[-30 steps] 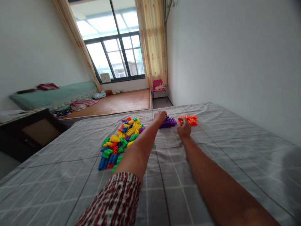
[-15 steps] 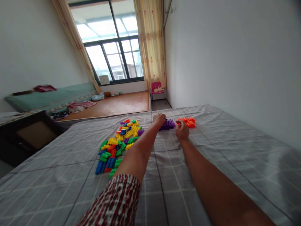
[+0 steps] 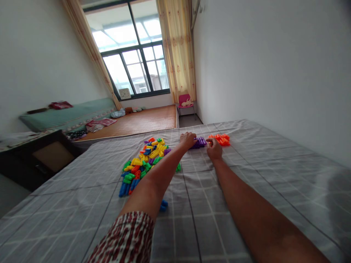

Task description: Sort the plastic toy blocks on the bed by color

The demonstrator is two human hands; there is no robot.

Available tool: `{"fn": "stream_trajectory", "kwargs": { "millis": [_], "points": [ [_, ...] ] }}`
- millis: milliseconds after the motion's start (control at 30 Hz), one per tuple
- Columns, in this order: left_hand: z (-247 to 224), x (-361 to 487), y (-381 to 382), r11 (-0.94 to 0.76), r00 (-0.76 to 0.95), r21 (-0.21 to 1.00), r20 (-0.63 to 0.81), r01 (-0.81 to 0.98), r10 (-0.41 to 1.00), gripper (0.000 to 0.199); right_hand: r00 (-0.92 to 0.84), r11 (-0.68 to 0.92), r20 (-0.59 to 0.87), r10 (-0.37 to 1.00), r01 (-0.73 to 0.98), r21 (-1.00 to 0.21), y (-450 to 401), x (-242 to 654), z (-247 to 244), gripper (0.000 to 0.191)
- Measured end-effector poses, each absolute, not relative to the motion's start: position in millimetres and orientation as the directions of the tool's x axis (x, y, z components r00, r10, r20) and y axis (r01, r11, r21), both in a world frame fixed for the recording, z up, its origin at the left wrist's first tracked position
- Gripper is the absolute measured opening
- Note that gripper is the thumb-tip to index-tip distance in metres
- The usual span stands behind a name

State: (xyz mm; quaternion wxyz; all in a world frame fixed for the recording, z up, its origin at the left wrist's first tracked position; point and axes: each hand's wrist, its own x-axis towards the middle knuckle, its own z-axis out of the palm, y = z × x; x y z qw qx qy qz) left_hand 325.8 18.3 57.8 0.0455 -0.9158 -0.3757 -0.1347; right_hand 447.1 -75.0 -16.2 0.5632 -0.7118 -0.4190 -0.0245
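Purple plastic pieces (image 3: 199, 143) lie in a small pile between my two hands, near the far edge of the bed. My left hand (image 3: 188, 140) is at the left side of this pile, its fingers curled down; what they hold, if anything, is hidden. At the pile's right side is my right hand (image 3: 214, 149), with thumb and index finger bent towards the purple pieces. Orange pieces (image 3: 222, 140) form another pile just behind and right of my right hand. Left of my left forearm, which partly covers them, spread mixed yellow, green, blue and red pieces (image 3: 137, 162).
The pieces lie on a grey checked bed sheet (image 3: 208, 226). A dark cabinet (image 3: 35, 160) stands at the left. Beyond are a second bed (image 3: 148, 118) with cloths, a pink chair (image 3: 185, 100) and a window. A white wall (image 3: 268, 73) borders the right.
The view has shifted slightly, moving the scene a little to the right. Green and blue pieces now show beside my left forearm. Both hands remain around the purple pile.
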Motion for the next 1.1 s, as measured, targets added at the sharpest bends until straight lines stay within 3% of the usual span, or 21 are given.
{"fn": "stream_trajectory", "kwargs": {
  "millis": [267,400,567,733,867,1000,1100],
  "points": [
    [100.7,225.5,11.3,-0.709,0.64,0.056,0.384,0.703,0.666,0.034,0.607,-0.01,0.516,0.604,0.654,-0.757,-78.7,450.7,-19.0,0.032],
    [93.5,111.1,21.1,-0.546,0.499,0.113,0.286,0.83,0.818,0.037,0.578,-0.006,0.542,0.61,0.688,-0.726,-79.1,451.9,-20.0,0.031],
    [53.0,11.2,28.6,-0.291,0.24,0.284,0.199,0.914,0.95,0.036,0.492,-0.005,0.587,0.643,0.769,-0.64,-86.9,442.0,-16.4,0.03],
    [19.2,5.4,27.5,-0.378,0.274,0.565,0.263,0.734,0.925,0.038,0.251,0.096,0.607,0.754,0.872,-0.48,-84.3,400.8,6.2,0.03],
    [5.1,15.2,22.9,-0.492,0.289,0.697,0.398,0.522,0.871,0.041,0.032,0.127,0.377,0.926,0.913,-0.388,-54.8,351.3,26.8,0.025],
    [-4.2,9.2,18.6,-0.439,0.168,0.83,0.405,0.344,0.899,0.044,0.189,-0.091,0.17,0.967,0.882,-0.462,-23.2,313.9,20.1,0.033],
    [-7.9,2.0,16.3,-0.381,0.073,0.886,0.376,0.265,0.924,0.045,0.298,-0.175,0.137,0.945,0.811,-0.559,-12.9,300.2,0.8,0.034]
  ]
}}
